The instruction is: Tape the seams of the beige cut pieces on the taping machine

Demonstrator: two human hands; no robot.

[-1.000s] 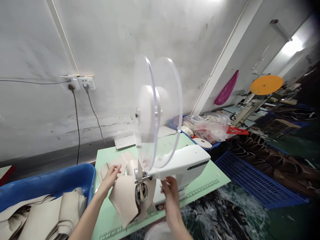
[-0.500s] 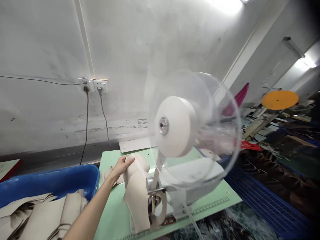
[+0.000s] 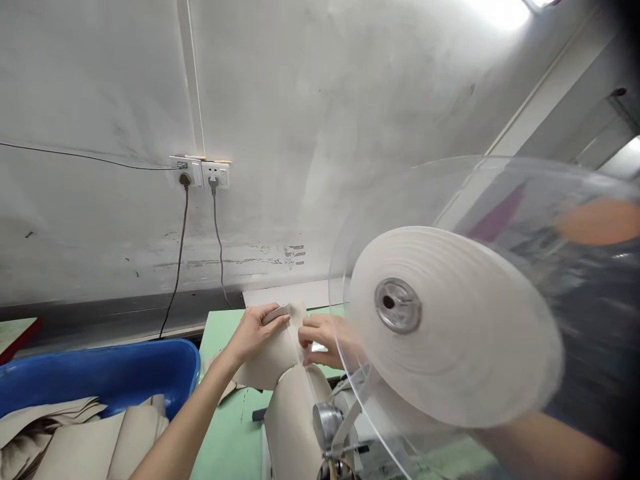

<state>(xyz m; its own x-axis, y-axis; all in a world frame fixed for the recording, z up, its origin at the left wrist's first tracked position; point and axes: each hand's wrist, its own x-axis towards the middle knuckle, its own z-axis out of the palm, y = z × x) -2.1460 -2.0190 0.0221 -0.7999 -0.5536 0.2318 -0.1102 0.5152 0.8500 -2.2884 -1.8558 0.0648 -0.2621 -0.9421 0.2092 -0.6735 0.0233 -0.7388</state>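
Note:
A beige leather-like piece drapes over the green work table and the front of a machine with round metal parts. My left hand is closed on its far edge, thumb on top, where a narrow strip is folded up. On the opposite side of the same edge, my right hand has its fingers curled in and its fingertips at the piece. Part of that hand and the wrist show through a clear disc. A large roll of white tape sits against this disc, hiding much of my right forearm.
To the left, a blue tub holds several stacked beige pieces. The green table extends under the machine. Behind stands a grey wall with sockets and two hanging cords. A pale board lies along the wall.
My right hand has come into view at the piece's edge. My left hand still holds the piece, now with a folded edge. The view has shifted, making the tape roll larger and nearer.

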